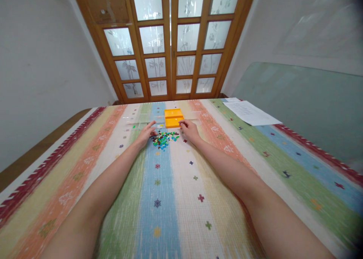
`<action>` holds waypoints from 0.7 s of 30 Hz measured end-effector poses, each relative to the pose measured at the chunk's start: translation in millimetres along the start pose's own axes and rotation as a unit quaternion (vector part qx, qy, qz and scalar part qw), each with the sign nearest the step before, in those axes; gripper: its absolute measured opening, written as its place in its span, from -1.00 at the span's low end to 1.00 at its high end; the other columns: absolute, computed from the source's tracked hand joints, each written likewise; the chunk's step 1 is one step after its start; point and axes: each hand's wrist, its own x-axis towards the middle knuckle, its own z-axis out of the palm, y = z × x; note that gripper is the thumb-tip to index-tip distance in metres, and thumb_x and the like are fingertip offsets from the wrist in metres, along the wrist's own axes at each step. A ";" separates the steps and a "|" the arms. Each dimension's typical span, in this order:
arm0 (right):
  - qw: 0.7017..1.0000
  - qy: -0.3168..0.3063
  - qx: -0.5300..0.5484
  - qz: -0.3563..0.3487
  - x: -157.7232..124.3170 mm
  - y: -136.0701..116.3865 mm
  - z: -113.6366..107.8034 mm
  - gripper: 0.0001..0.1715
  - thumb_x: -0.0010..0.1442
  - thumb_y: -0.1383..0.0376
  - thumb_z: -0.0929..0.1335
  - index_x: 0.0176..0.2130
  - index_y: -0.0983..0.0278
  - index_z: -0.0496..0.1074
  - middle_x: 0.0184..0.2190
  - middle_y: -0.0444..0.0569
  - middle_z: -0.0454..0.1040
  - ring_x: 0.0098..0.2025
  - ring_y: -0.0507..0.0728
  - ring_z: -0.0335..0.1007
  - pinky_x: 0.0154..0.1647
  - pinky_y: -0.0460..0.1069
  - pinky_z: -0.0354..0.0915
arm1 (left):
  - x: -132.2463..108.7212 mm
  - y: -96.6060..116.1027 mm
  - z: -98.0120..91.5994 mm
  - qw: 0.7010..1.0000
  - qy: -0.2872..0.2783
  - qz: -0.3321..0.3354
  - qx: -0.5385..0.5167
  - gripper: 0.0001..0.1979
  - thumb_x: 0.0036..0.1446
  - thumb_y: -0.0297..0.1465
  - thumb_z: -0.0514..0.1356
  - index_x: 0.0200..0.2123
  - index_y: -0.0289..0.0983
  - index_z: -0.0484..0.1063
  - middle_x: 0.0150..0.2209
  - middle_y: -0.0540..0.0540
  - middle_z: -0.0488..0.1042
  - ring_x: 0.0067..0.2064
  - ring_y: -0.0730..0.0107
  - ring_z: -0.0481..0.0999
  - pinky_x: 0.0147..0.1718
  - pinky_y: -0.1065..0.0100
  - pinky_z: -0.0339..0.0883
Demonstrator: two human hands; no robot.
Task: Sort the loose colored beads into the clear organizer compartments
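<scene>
A heap of small coloured beads (164,138), green, blue, red and dark, lies on a striped cloth between my two hands. My left hand (147,132) rests at the heap's left edge with its fingers curled, fingertips touching the beads. My right hand (189,129) lies palm down at the heap's right, its fingers bent toward an orange tray (173,117) with two compartments just beyond. What, if anything, each hand pinches is too small to make out.
The striped cloth (170,198) covers the whole surface in front of me. Clear plastic strips (138,122) lie left of the orange tray. A white paper sheet (251,112) lies at the far right. Wooden glazed doors (170,43) stand behind.
</scene>
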 end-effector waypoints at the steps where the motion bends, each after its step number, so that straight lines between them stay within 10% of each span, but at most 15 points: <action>1: 1.000 0.000 0.000 -0.002 0.0 0.4 0.1 -0.71 0.26 0.26 0.29 -0.15 0.20 0.59 -0.20 -0.06 0.63 -0.21 0.14 0.54 -0.04 0.06 0.42 | 0.6 -1.1 -0.8 1.000 0.004 0.011 0.010 -0.31 0.15 -0.33 0.23 0.36 -0.30 0.30 -0.36 -0.01 0.57 -0.37 0.43 0.55 -0.16 0.32 0.45; 6: 1.000 -0.003 -0.004 0.000 0.2 2.4 0.5 -0.71 0.27 0.25 0.29 -0.14 0.19 0.59 -0.19 -0.07 0.64 -0.20 0.14 0.54 -0.05 0.05 0.42 | 1.7 -5.8 -7.7 0.974 0.052 0.115 0.190 -0.49 0.17 -0.37 0.17 0.20 -0.22 0.48 -0.01 -0.12 0.58 -0.31 0.42 0.52 -0.17 0.30 0.46; 14: 0.999 -0.020 -0.025 -0.008 -1.0 -1.5 0.0 -0.72 0.28 0.27 0.30 -0.14 0.19 0.60 -0.18 -0.05 0.64 -0.20 0.15 0.55 -0.03 0.07 0.42 | -10.0 -4.0 -6.0 0.811 0.002 0.266 0.521 -0.62 0.29 -0.43 0.06 0.03 -0.22 0.60 0.01 -0.20 0.55 0.10 0.09 0.46 0.19 0.07 0.31; 21: 0.999 -0.023 -0.027 -0.008 -2.0 -5.2 0.6 -0.73 0.28 0.29 0.30 -0.15 0.18 0.60 -0.19 -0.06 0.64 -0.19 0.15 0.55 -0.05 0.06 0.42 | -11.1 -10.6 0.6 0.786 -0.042 0.271 0.554 -0.61 0.37 -0.37 0.03 0.12 -0.22 0.56 0.15 -0.22 0.51 0.16 0.10 0.42 0.25 0.06 0.24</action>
